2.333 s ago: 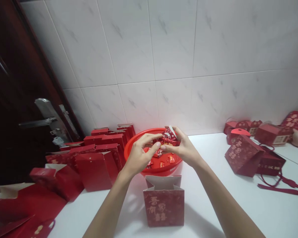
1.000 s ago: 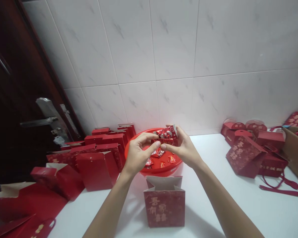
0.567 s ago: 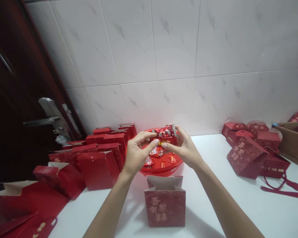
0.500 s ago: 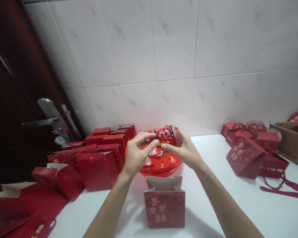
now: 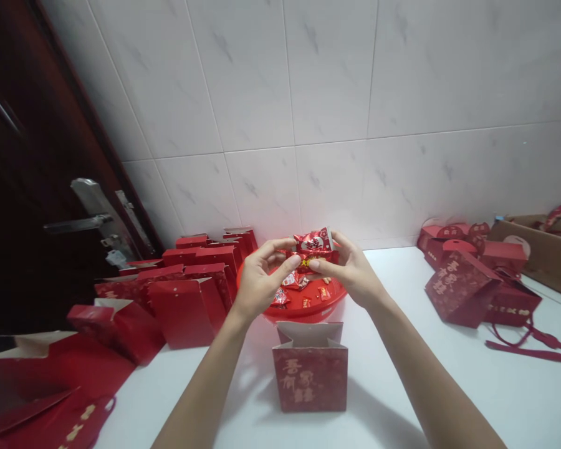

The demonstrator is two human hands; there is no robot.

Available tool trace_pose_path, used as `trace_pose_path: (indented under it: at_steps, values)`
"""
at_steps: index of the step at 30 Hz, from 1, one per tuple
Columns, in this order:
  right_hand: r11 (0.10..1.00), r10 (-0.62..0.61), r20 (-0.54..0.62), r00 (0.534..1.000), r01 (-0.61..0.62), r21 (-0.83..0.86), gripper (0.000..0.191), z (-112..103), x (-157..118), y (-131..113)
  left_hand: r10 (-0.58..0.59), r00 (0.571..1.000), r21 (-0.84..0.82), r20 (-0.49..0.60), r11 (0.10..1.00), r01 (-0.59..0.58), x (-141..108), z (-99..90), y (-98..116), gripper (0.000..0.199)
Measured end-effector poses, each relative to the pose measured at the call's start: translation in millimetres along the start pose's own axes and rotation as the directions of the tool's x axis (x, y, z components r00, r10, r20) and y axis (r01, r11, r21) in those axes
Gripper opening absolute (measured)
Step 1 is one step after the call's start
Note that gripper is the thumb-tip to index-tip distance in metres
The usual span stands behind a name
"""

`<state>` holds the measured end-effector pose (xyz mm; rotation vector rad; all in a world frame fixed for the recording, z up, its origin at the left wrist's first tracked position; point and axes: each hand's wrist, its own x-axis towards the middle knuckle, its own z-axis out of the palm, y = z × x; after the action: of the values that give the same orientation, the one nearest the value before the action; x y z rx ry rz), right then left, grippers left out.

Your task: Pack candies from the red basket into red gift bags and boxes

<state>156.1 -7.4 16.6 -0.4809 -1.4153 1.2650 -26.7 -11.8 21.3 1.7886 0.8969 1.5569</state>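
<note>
My left hand [image 5: 260, 277] and my right hand [image 5: 354, 269] pinch red wrapped candies [image 5: 314, 242] between them, thumbs in front, over a red round basket [image 5: 315, 305]. One packet stands above another with yellow print. More small wrapped candies [image 5: 287, 293] lie in the basket below my hands. Nearer to me, between my forearms, a dark red paper bag [image 5: 312, 379] with gold characters stands upright on the white table, its top open.
Several red paper bags [image 5: 180, 313] stand in rows on the left, beside a dark door [image 5: 32, 168] with a metal handle. Red boxes [image 5: 462, 288] with a ribbon and a brown carton [image 5: 542, 260] are on the right. A tiled wall [image 5: 327, 112] rises behind.
The camera view has shifted slightly, so the bag and basket appear a little higher. Both hands still hold the packets, which have tilted slightly.
</note>
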Motion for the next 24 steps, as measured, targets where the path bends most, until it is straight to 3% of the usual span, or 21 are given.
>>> trace_pose_path:
  at_steps: [4,8,10,12,14,15,19,24]
  values:
    - [0.999,0.010,0.036,0.999,-0.008,-0.048,0.044,-12,-5,-17,0.036,0.992,0.064,0.122,0.997,-0.044,-2,-15.6,17,0.026]
    - [0.988,0.040,0.109,0.993,-0.023,-0.155,0.043,-26,-13,-34,0.003,0.969,0.252,0.246,0.965,-0.067,-18,-34.7,29,0.025]
    - [0.977,0.031,0.149,0.988,0.001,-0.213,0.043,-29,-17,-40,-0.049,0.917,0.329,0.396,0.940,-0.092,-31,-41.1,32,0.023]
    - [0.959,0.030,0.212,0.977,0.032,-0.280,0.038,-30,-21,-45,-0.108,0.832,0.377,0.543,0.918,-0.126,-42,-44.1,35,0.020]
    - [0.921,0.033,0.295,0.955,0.085,-0.380,0.032,-28,-24,-49,-0.149,0.767,0.402,0.625,0.903,-0.153,-50,-43.5,39,0.019]
    - [0.889,0.035,0.336,0.941,0.124,-0.441,0.029,-26,-25,-51,-0.159,0.754,0.411,0.638,0.898,-0.158,-53,-42.2,41,0.020]
    - [0.706,0.071,0.451,0.890,0.274,-0.653,0.016,-17,-30,-56,-0.173,0.788,0.445,0.591,0.884,-0.140,-55,-34.6,39,0.026]
    - [0.604,0.073,0.419,0.905,0.295,-0.741,0.018,-5,-34,-56,-0.159,0.826,0.408,0.540,0.909,-0.091,-57,-30.8,28,0.022]
